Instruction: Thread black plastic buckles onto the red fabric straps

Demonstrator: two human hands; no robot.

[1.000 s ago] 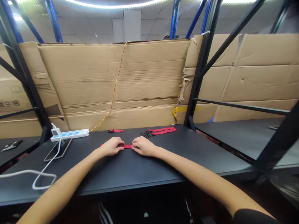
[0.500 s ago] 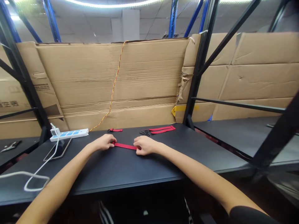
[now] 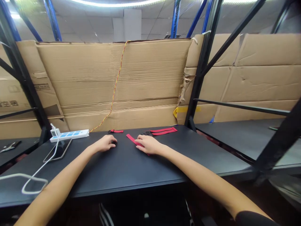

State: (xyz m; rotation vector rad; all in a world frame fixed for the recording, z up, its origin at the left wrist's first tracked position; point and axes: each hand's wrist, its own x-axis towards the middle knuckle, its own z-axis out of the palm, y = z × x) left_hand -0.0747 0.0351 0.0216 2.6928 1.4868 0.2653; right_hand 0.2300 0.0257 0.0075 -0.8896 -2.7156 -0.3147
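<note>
My left hand [image 3: 105, 143] rests on the black tabletop with thumb and fingers curled together. A small dark bit shows at its fingertips, too little to name. My right hand [image 3: 150, 145] has a red webbing strap [image 3: 130, 138] between its bent fingers. One end of that strap sticks out up and to the left, and a bit of red shows below the palm. Just behind the right hand lie small black plastic buckles [image 3: 147, 133], partly covered by it. More red straps [image 3: 164, 131] lie beside them. Farther left is a short red strap with a black buckle [image 3: 115, 131].
A white power strip [image 3: 70, 135] with a plugged-in charger stands at the left rear, and a phone [image 3: 58, 150] lies before it with a white cable [image 3: 35, 179]. Cardboard [image 3: 145, 75] walls the back. Black rack posts [image 3: 198, 75] flank the table [image 3: 131, 175].
The red strap has left my left hand and is now angled under my right hand. My right hand has opened out a little and shifted slightly right; my left hand stays in place.
</note>
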